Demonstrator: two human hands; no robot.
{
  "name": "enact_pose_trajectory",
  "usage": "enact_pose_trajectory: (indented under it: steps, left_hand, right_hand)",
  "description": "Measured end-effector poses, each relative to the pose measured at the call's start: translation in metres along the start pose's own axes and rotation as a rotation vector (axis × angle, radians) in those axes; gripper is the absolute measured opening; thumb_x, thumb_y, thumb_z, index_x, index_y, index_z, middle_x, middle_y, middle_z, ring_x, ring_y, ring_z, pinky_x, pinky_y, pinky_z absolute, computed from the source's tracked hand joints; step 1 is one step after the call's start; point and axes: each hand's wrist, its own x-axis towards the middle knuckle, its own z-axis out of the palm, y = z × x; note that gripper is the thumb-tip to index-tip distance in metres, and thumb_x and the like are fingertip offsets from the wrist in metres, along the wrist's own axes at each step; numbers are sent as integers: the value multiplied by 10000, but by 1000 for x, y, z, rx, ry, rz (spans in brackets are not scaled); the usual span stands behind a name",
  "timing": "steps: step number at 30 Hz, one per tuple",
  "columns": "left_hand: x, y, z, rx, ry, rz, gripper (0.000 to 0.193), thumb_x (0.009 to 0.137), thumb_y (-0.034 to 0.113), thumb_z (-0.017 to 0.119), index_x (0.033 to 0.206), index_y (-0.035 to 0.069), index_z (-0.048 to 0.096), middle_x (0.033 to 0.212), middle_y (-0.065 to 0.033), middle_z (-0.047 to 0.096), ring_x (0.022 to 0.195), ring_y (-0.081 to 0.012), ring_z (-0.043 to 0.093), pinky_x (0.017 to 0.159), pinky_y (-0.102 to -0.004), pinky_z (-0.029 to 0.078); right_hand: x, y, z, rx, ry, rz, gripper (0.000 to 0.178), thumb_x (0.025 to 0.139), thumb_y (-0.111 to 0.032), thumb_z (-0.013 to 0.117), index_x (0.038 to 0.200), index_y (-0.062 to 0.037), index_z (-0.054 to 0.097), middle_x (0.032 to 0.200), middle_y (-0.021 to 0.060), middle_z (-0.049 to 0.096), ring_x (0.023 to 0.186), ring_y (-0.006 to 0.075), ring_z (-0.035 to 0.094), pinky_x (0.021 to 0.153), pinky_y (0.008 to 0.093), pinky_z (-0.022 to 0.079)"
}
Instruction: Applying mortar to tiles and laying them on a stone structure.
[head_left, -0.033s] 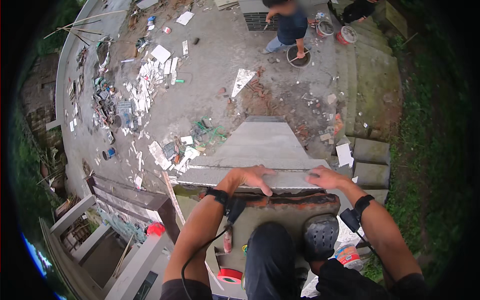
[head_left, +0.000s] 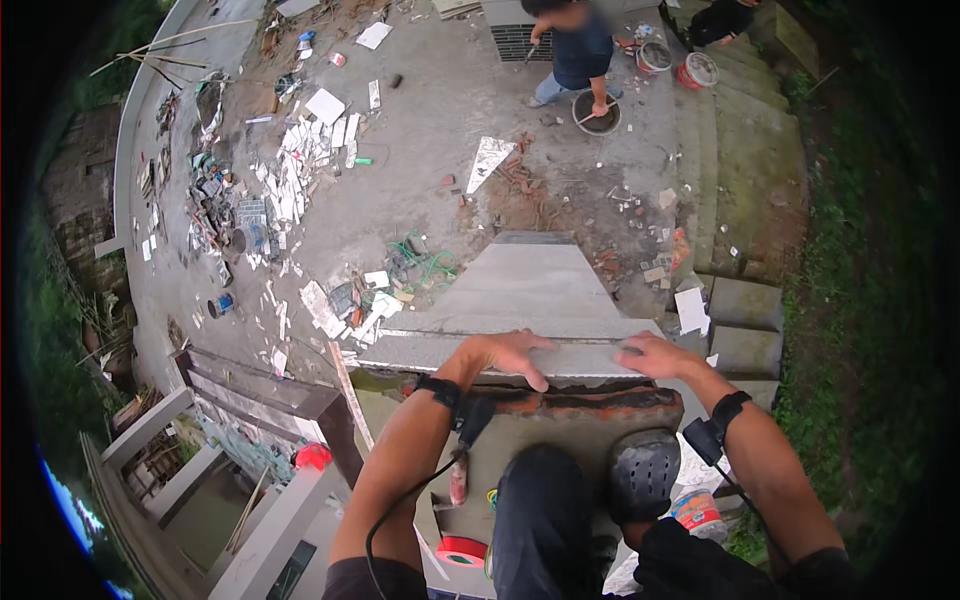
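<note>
A long pale grey stone strip (head_left: 585, 362) runs crosswise in front of me, along the top of a grey tiled pillar. My left hand (head_left: 515, 355) lies on it with the fingers spread, one of them reaching over its near edge. Farther right, my right hand (head_left: 652, 356) rests on the same strip, its fingers loosely bent and not wrapped round it. The strip's underside is hidden. Just nearer, a row of red brick and dark mortar (head_left: 600, 402) borders the cement ledge beneath me.
On the ledge lie a red-handled tool (head_left: 458, 482) and a red tape roll (head_left: 462, 550); a paint bucket (head_left: 698, 512) stands at right. The ground lies far below, with broken white tiles (head_left: 290, 165). Another person (head_left: 583, 55) bends over a mixing bucket (head_left: 597, 125). Steps descend at right.
</note>
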Motion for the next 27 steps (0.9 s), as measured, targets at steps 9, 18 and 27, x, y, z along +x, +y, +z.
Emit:
enact_pose_trajectory:
  steps: [9, 18, 27]
  left_hand:
    - [-3, 2, -1, -21, 38, -24, 1053, 652, 477, 863, 1561, 97, 491, 1554, -256, 444, 1450, -419, 424, 1187, -443, 363]
    - [1, 2, -3, -53, -7, -3, 1052, 657, 470, 868, 1561, 86, 490, 1551, -263, 450, 1440, -423, 435, 1187, -439, 365]
    - [11, -14, 1, -52, 0, 26, 1065, 663, 502, 866, 1563, 81, 483, 1593, -255, 402, 1489, -405, 370, 1214, -454, 328]
  right_hand:
    - [4, -2, 0, -86, 26, 44, 690, 1006, -581, 576, 1444, -49, 588, 1428, 254, 519, 1360, 409, 484, 1163, 441, 382]
    - [5, 9, 9, -42, 64, 40, 757, 964, -609, 596, 1408, 5, 602, 1406, 289, 532, 1357, 432, 475, 1163, 460, 376]
    - [13, 19, 13, -104, 121, 17, 646, 977, -563, 626, 1359, -42, 647, 1350, 270, 569, 1324, 436, 505, 1136, 466, 403]
